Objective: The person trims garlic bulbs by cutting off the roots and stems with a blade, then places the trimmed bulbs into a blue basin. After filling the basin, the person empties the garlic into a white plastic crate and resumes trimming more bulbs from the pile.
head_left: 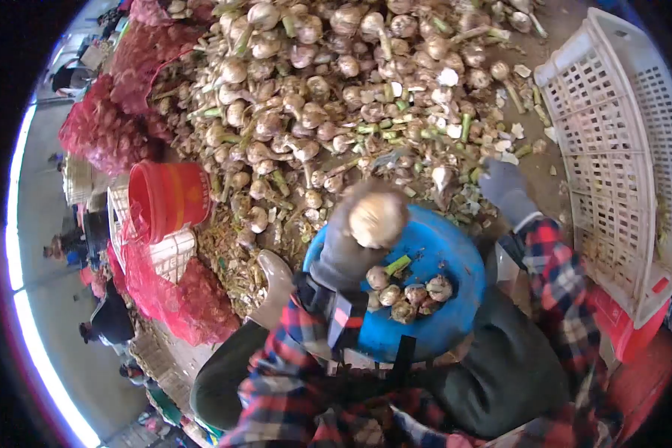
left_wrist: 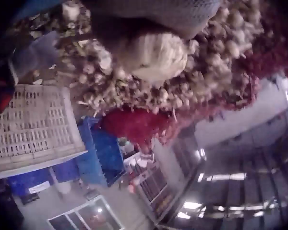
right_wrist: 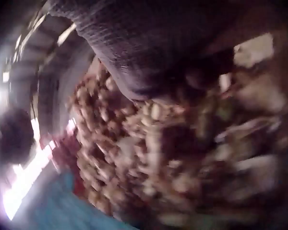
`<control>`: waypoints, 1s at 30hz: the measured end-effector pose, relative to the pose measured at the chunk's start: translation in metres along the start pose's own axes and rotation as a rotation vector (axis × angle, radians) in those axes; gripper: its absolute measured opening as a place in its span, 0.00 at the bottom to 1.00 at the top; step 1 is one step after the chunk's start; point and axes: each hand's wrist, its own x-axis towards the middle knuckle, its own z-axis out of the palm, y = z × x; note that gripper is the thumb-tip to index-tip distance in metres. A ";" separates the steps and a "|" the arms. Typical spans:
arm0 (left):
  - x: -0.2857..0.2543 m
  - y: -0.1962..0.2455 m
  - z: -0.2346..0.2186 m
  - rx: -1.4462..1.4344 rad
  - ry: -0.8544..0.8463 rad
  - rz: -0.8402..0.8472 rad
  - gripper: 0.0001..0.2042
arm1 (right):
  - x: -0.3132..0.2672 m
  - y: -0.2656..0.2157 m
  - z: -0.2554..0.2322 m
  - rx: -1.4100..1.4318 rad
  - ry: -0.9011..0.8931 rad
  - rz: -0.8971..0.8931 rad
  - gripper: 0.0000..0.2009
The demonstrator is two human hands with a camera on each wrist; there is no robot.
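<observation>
Well, the garlic bulb (head_left: 378, 219) is in my gloved left hand (head_left: 340, 252), gripped with its pale, rounded face turned up, above the far edge of the blue basin (head_left: 452, 250). I'd judge the step is handling this one bulb, and the next move calls for a secure hold, since dry, papery skin could slip against the knitted glove. Below it, around the middle of the basin, sits a cluster of smaller bulbs (head_left: 403, 311), roundish and dirt-flecked, one with a thick green stem. The basin looks like smooth plastic, scuffed inside. Past its right rim my right hand (head_left: 506, 193), gloved in grey too, is at the near right edge of the garlic heap (head_left: 306, 112); I cannot tell whether its fingers hold anything. The heap mixes knobbly bulbs, stalks and flaky peel. Beyond are a slotted white crate (head_left: 601, 112), a red bucket (head_left: 168, 201) and red mesh sacks (head_left: 101, 127).
</observation>
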 end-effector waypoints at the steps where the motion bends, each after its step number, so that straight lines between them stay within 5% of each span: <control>1: 0.000 -0.005 -0.006 -0.388 -0.282 -0.295 0.16 | -0.007 0.009 0.007 0.034 0.074 0.043 0.16; 2: 0.006 -0.015 -0.011 -0.773 -0.561 -0.566 0.21 | -0.010 0.006 0.002 0.035 0.089 0.035 0.16; 4: 0.011 -0.047 -0.034 0.024 -0.534 -0.439 0.19 | -0.013 0.000 -0.008 0.017 -0.108 0.041 0.19; 5: 0.014 -0.085 -0.059 0.422 -0.413 -0.007 0.14 | -0.014 0.000 -0.005 0.012 -0.114 -0.006 0.20; 6: 0.028 -0.132 -0.083 0.215 -0.086 -0.286 0.15 | -0.015 -0.001 -0.002 0.018 -0.113 -0.012 0.20; 7: 0.049 -0.105 -0.091 -0.068 0.248 -0.683 0.20 | -0.015 -0.001 0.000 0.033 -0.118 0.005 0.20; 8: 0.075 -0.138 -0.121 0.411 0.331 -1.067 0.27 | -0.016 -0.003 0.004 0.046 -0.125 0.022 0.21; 9: 0.080 -0.126 -0.125 0.418 0.457 -0.851 0.32 | -0.016 -0.007 0.010 -0.022 -0.077 0.038 0.22; 10: 0.093 -0.179 -0.149 0.441 0.439 -0.951 0.31 | -0.015 -0.012 0.007 -0.022 -0.060 0.032 0.22; 12: 0.106 -0.176 -0.144 0.483 0.505 -0.790 0.25 | -0.016 -0.019 -0.001 -0.002 -0.183 0.063 0.23; 14: 0.109 -0.175 -0.139 -0.070 0.604 -0.892 0.19 | -0.016 -0.015 -0.002 0.034 -0.194 0.091 0.25; 15: 0.097 -0.173 -0.141 0.043 0.317 -0.677 0.13 | -0.011 -0.011 0.000 0.104 -0.246 0.116 0.26; 16: 0.094 -0.174 -0.132 -0.670 0.417 -0.792 0.12 | -0.005 -0.008 0.003 0.175 -0.297 0.138 0.26; 18: 0.073 -0.137 -0.091 -0.740 0.408 -0.552 0.11 | -0.001 -0.013 0.004 0.151 -0.248 0.149 0.28; 20: 0.054 -0.133 -0.076 -0.513 0.187 -0.688 0.14 | -0.007 -0.039 -0.018 0.199 -0.278 0.114 0.27; 23: 0.047 -0.092 -0.024 -0.511 0.030 -0.499 0.16 | -0.009 -0.066 -0.027 0.282 -0.453 0.051 0.27; 26: 0.053 -0.081 -0.007 -0.372 -0.086 -0.496 0.15 | -0.018 -0.074 -0.013 0.217 -0.298 -0.083 0.25; 28: 0.054 -0.074 -0.004 0.035 -0.083 -0.357 0.14 | -0.026 -0.073 -0.013 0.167 -0.181 -0.169 0.24; 30: 0.052 -0.072 0.000 0.009 -0.037 -0.297 0.14 | -0.036 -0.072 -0.019 0.184 -0.079 -0.199 0.20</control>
